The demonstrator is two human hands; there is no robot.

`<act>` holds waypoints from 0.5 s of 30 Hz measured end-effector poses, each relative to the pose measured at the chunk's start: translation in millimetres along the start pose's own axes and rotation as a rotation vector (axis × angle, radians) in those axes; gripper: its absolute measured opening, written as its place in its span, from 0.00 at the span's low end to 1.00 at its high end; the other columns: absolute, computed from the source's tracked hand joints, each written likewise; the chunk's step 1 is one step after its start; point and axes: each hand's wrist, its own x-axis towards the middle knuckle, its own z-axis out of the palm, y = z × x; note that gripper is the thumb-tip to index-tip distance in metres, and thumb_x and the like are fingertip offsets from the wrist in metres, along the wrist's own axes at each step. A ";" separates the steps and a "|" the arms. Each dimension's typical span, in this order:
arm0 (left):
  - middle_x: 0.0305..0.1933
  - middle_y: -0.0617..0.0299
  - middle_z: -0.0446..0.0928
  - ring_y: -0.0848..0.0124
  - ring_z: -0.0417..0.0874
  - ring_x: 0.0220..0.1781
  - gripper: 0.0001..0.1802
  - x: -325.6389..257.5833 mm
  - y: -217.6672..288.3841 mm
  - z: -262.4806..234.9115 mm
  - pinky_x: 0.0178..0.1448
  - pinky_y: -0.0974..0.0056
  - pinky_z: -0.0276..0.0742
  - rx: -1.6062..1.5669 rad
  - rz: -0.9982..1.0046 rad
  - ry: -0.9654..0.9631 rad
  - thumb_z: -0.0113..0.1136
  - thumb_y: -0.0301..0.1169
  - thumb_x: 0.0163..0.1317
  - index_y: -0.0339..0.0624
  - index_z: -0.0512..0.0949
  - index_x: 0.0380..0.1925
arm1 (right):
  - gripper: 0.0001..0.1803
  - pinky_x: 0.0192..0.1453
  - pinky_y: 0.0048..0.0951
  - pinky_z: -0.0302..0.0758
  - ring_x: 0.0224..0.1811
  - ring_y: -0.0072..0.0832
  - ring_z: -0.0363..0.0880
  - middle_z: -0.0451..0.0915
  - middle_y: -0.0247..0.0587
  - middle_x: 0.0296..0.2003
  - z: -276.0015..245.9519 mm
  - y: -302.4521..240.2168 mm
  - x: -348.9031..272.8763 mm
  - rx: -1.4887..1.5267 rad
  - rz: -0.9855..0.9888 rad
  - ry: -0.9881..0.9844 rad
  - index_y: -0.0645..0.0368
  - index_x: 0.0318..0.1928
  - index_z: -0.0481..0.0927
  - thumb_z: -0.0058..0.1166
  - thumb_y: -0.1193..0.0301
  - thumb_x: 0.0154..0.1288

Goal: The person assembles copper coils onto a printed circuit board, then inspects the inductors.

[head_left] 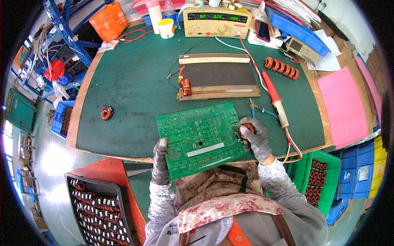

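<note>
My left hand (160,158) grips the lower left edge of the green circuit board (201,138), gloved fingers (162,144) curled up along its side and clamped on it. My right hand (255,137) sits at the board's right edge, fingers closed around a small copper-wound coil (246,130) that rests right at that edge; I cannot tell whether the coil touches the board or hangs just off it. The board lies tilted between my two hands, its long axis running from my left hand across to my right, the far corners pointing away from me over the green table mat (131,82).

The coil is in my right fingers, so that hand is the nearer one by far; the left only steadies the board. From the coil, the board's surface lies to the left, toward my other hand.

Just beyond my right fingers lie blue-handled pliers (258,110), and outside them a red probe (274,95) with its lead trailing past my wrist. Farther ahead of both hands stands a dark test fixture (217,76) with another coil (186,87) set on it. A lone coil (107,113) lies well off beyond my left hand, and a row of coils (281,68) sits far out past my right. Below my left elbow is a black tray (96,209) of parts; a green bin (318,180) sits by my right arm.
</note>
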 end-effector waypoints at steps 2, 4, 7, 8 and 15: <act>0.50 0.55 0.79 0.67 0.82 0.48 0.30 1.0 -2.0 -0.4 0.52 0.63 0.79 0.022 0.021 -0.004 0.55 0.51 0.65 0.36 0.73 0.55 | 0.11 0.41 0.25 0.77 0.35 0.21 0.77 0.79 0.32 0.34 1.9 12.3 7.6 -0.120 -0.163 0.078 0.56 0.44 0.78 0.60 0.69 0.62; 0.49 0.56 0.80 0.68 0.82 0.47 0.29 0.9 -2.4 -0.3 0.52 0.63 0.79 0.045 0.044 -0.001 0.55 0.50 0.65 0.36 0.74 0.55 | 0.11 0.41 0.26 0.77 0.35 0.22 0.78 0.80 0.34 0.34 0.8 15.9 11.6 -0.108 -0.246 0.061 0.57 0.43 0.78 0.60 0.69 0.61; 0.48 0.58 0.80 0.70 0.82 0.45 0.27 2.1 -3.9 -6.0 0.49 0.65 0.79 0.105 0.082 0.006 0.55 0.48 0.66 0.37 0.74 0.54 | 0.10 0.42 0.28 0.77 0.36 0.26 0.80 0.80 0.39 0.34 5.9 13.9 10.9 -0.223 -0.337 0.073 0.58 0.42 0.77 0.59 0.71 0.60; 0.48 0.58 0.80 0.70 0.82 0.45 0.27 1.6 -3.4 -6.0 0.49 0.65 0.79 0.107 0.080 0.008 0.55 0.48 0.66 0.37 0.74 0.54 | 0.09 0.43 0.28 0.77 0.37 0.28 0.81 0.81 0.42 0.35 8.9 8.0 8.0 -0.354 -0.345 0.108 0.58 0.41 0.77 0.59 0.72 0.60; 0.48 0.55 0.80 0.68 0.82 0.46 0.26 -0.5 0.5 -0.5 0.50 0.63 0.80 0.088 0.073 0.034 0.56 0.46 0.65 0.36 0.74 0.54 | 0.22 0.54 0.38 0.73 0.47 0.40 0.77 0.78 0.45 0.43 19.3 -8.1 1.2 -0.649 -0.608 -0.082 0.57 0.48 0.75 0.64 0.71 0.51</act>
